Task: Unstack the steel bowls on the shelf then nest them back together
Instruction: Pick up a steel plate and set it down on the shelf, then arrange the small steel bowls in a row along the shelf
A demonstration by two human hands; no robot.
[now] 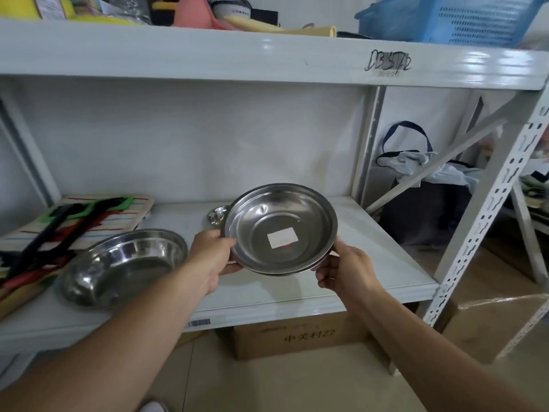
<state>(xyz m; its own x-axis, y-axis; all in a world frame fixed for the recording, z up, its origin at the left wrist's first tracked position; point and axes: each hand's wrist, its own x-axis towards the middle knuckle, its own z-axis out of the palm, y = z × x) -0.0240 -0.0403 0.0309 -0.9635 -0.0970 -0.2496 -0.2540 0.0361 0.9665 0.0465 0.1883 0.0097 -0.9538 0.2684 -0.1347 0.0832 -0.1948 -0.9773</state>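
Observation:
A stack of shallow steel bowls (280, 215), tilted toward me, is held above the white shelf (371, 257); the top one has a white sticker inside, and a second rim shows under it. My left hand (212, 257) grips the stack's left rim. My right hand (344, 270) holds its lower right edge. One larger steel bowl (124, 264) sits alone on the shelf to the left. A small shiny steel piece (217, 215) stands behind the stack, partly hidden.
A striped board with black, green and red tongs (71, 221) lies at the shelf's left. The upper shelf beam (267, 55) is overhead, with a blue basket (451, 17) on it. Slotted posts (487, 215) stand to the right. A cardboard box (300, 334) sits below.

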